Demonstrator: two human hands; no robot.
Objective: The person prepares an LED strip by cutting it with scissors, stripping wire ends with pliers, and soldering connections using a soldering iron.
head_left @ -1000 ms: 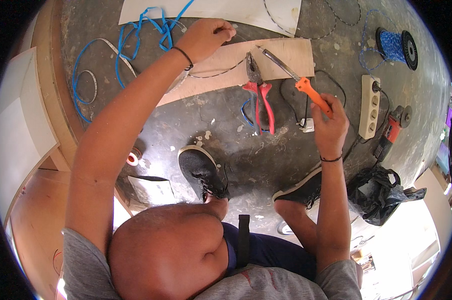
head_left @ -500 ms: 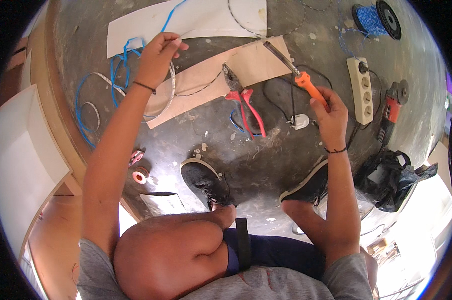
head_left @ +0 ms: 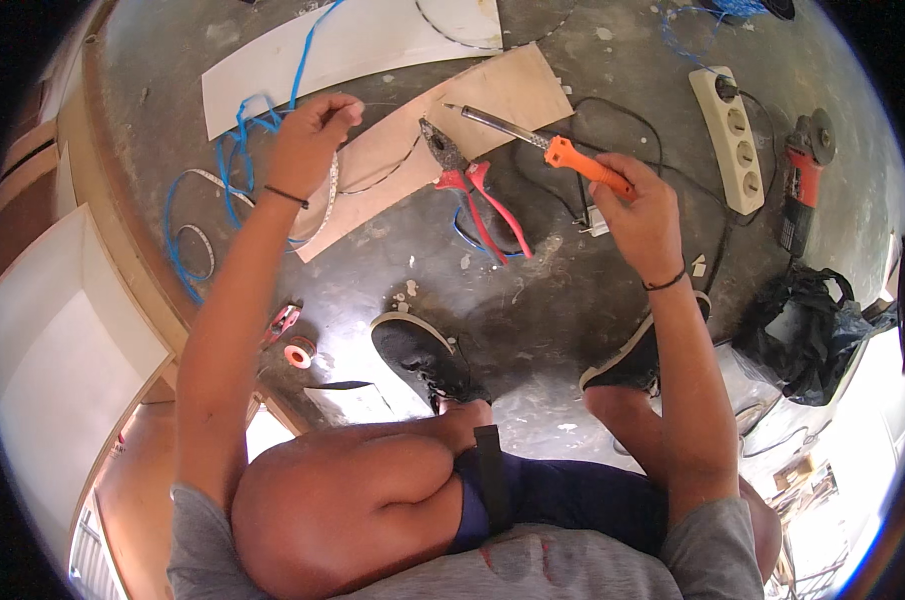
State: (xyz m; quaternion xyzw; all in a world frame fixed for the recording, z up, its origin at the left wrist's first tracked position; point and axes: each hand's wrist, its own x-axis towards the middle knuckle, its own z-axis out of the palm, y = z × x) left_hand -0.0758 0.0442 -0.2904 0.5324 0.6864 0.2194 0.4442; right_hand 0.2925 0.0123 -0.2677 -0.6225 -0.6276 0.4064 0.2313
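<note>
My right hand (head_left: 641,205) is wrapped round the orange handle of a soldering iron (head_left: 573,155), its metal tip pointing left above a plywood strip (head_left: 513,90). My left hand (head_left: 318,130) pinches a thin wire (head_left: 378,104), faint against the board. Pliers (head_left: 463,180) with red handles lie between my hands, jaws on the plywood beside the end of a dark speckled wire (head_left: 398,168). Whether the jaws grip that wire, I cannot tell. A white dotted strip (head_left: 331,195) curls below my left hand, near tangled blue cable (head_left: 238,150).
At right are a white power strip (head_left: 730,140), an angle grinder (head_left: 805,185) and a black plastic bag (head_left: 808,335). A white panel (head_left: 373,45) lies at the far side. A small spool (head_left: 300,352) sits left of my shoe (head_left: 423,355).
The soldering iron has swung left and lower, its tip nearer the pliers' jaws. My left hand has come down slightly, still pinching the thin wire. The whole view has shifted a little.
</note>
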